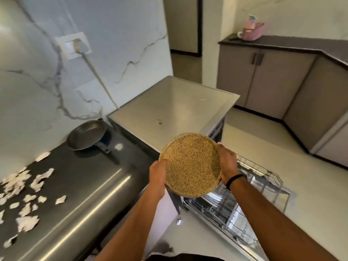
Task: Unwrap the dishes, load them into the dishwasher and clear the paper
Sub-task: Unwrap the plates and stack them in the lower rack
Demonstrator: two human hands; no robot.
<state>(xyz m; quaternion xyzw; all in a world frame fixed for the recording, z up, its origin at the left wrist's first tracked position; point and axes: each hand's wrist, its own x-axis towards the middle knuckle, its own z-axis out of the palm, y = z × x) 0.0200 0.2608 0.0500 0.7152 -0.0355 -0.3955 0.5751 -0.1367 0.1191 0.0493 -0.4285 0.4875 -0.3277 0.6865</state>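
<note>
Head view, from left to right: torn white paper scraps (24, 187) lie scattered on the dark glossy countertop (79, 178); they are too many and too blurred to count. Behind them one round dark metal frying pan (87, 135) sits against the white marble-veined wall (113, 44), its handle pointing toward you and to the right. One white wall socket (73, 45) carries a plug, and its cable runs down the wall.

Your left hand (157, 178) grips the left rim of one round speckled mustard-yellow plate (191, 164), thumb curled over the edge. Your right hand (227, 162), with a black band at the wrist, clamps the opposite rim in the same way. You hold the plate in the air between both hands, tilted so its flat grainy face turns up toward you. Being round, it has no long axis.

The plate hangs in front of the grey flat-topped dishwasher (175, 108) and above its pulled-out wire rack (261, 178). Lower down a second wire rack (224, 210) holds pale dishes, too blurred to count.

At far right, grey cabinets (267, 80) carry a dark worktop with one pink object (251, 29) on it
</note>
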